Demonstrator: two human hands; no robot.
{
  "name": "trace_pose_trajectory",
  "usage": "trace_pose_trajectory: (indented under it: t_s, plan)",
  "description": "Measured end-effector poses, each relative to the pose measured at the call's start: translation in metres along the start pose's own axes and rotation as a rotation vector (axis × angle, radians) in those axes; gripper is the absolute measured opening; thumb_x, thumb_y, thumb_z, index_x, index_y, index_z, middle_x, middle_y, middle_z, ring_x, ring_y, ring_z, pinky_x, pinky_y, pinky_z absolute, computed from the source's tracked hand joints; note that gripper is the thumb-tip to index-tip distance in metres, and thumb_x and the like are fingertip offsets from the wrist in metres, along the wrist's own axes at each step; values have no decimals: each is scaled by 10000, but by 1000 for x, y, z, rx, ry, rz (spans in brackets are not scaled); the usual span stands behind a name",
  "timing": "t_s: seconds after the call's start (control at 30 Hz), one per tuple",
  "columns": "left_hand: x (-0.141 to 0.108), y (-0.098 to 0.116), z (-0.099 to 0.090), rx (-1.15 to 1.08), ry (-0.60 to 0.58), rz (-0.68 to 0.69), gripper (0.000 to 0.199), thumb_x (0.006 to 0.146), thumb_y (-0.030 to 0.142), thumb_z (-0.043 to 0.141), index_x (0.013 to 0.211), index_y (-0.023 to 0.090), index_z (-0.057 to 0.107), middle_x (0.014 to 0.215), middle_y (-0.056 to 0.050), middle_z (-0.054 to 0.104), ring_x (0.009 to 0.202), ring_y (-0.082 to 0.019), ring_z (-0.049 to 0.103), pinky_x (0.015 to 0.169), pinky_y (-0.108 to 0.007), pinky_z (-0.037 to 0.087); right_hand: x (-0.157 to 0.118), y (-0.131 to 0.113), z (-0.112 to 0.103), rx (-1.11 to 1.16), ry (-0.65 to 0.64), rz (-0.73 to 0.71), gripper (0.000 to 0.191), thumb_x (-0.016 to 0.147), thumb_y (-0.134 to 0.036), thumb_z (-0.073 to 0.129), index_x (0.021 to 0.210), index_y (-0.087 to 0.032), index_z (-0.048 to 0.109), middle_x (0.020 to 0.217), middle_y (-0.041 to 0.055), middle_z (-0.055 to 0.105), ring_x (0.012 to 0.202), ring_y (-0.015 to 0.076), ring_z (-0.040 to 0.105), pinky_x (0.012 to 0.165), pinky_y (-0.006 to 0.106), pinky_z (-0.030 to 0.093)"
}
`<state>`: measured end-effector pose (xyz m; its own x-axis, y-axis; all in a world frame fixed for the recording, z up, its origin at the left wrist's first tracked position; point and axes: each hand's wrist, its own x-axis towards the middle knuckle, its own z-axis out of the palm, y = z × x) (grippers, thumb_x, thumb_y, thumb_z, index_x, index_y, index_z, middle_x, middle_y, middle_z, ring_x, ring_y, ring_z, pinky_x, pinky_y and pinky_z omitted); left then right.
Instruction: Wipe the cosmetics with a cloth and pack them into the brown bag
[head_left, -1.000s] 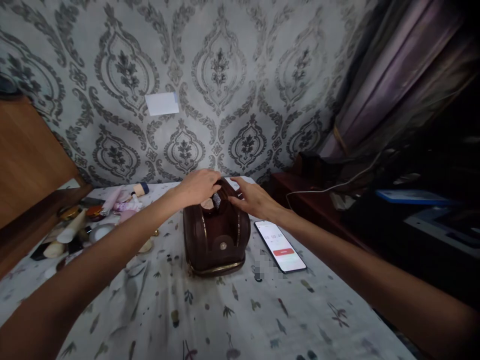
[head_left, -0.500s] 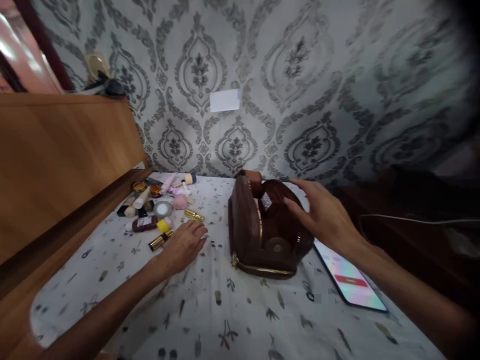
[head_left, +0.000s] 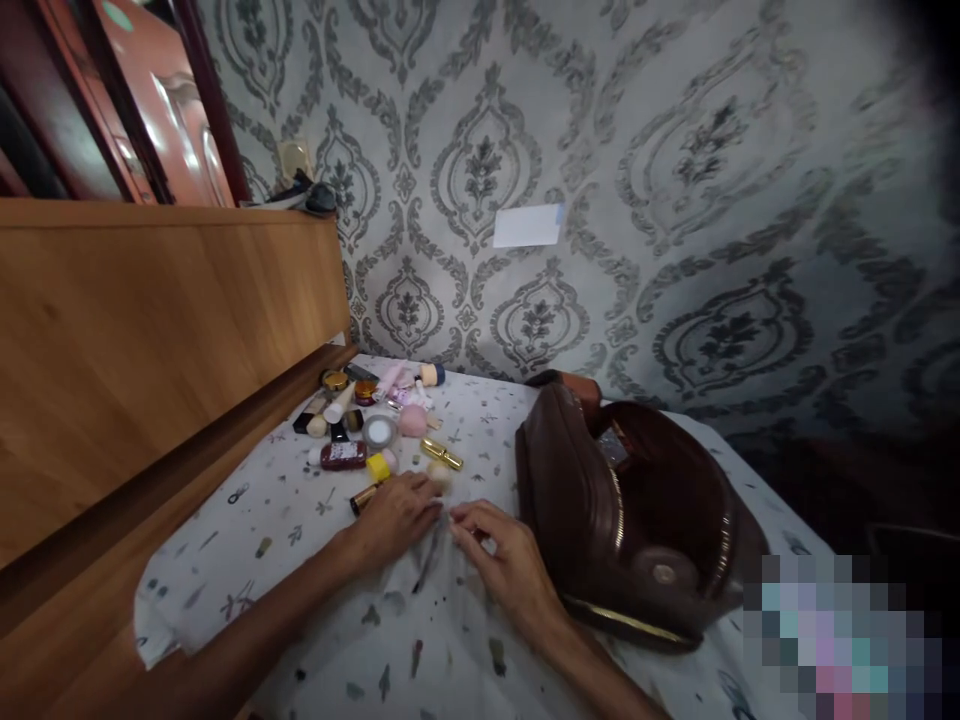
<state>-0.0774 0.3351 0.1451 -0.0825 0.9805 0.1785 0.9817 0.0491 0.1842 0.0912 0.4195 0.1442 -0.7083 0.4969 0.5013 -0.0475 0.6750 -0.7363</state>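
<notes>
brown bag now untouched, right hand moved beside left hand

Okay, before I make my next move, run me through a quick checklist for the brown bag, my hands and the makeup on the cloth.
1. Brown bag unzipped, mouth open: ok.
2. Bag resting on the patterned cloth: ok.
3. Everything inside the bag identifiable: cannot tell; a silvery item shows, the rest is dark.
4. Gold tube uncovered: ok, it lies beyond the hands.
5. Black-and-gold tube fully in view: not ok, the left hand partly hides it.
6. Right hand empty: cannot tell, the fingertips are blurred.
</notes>
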Motion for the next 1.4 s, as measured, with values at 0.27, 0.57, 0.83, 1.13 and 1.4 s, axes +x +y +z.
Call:
trace_pose_trajectory:
  t_s: [0.27, 0.57, 0.83, 1.13, 1.4]
  plan:
    - [47, -61, -45, 39, 98, -151, 263, 1010, 249, 412, 1109, 195, 649, 1172, -64, 702, 1133, -192, 621, 1011, -309, 460, 10, 30, 45, 288, 151, 379, 496, 820, -641, 551, 610, -193, 583, 565, 3, 542, 517, 158, 480, 489, 257, 381]
    - [133, -160, -40, 212, 62, -475, 353, 935, 370, 613, 1223, 166, 595, 1238, -97, 625, 1066, -240, 636, 901, -469, 546, 3, 39, 47, 250, 140, 403, 466, 847, -610, 538, 655, -195, 627, 579, -1, 500, 545, 168, 470, 504, 261, 370]
    - [162, -172, -20, 289, 38, -549, 380, 931, 352, 621, 1263, 174, 572, 1283, -104, 599, 1096, -252, 622, 910, -477, 544, 2, 49, 50, 297, 93, 456, 522, 846, -653, 517, 670, -172, 620, 580, -13, 454, 547, 140, 429, 507, 233, 355]
    - [164, -184, -32, 110, 69, -482, 365, 938, 352, 611, 1254, 173, 574, 1241, -98, 619, 1046, -234, 641, 876, -451, 560, 0, 57, 53, 329, 106, 428, 508, 862, -622, 531, 672, -162, 631, 585, -11, 463, 555, 129, 413, 514, 226, 346]
    - [138, -178, -26, -84, -81, -183, 327, 930, 326, 628, 1212, 164, 597, 1200, -87, 642, 1027, -224, 650, 878, -443, 560, 1, 56, 52, 326, 114, 420, 503, 862, -616, 538, 657, -165, 623, 578, -13, 451, 539, 123, 390, 503, 226, 344]
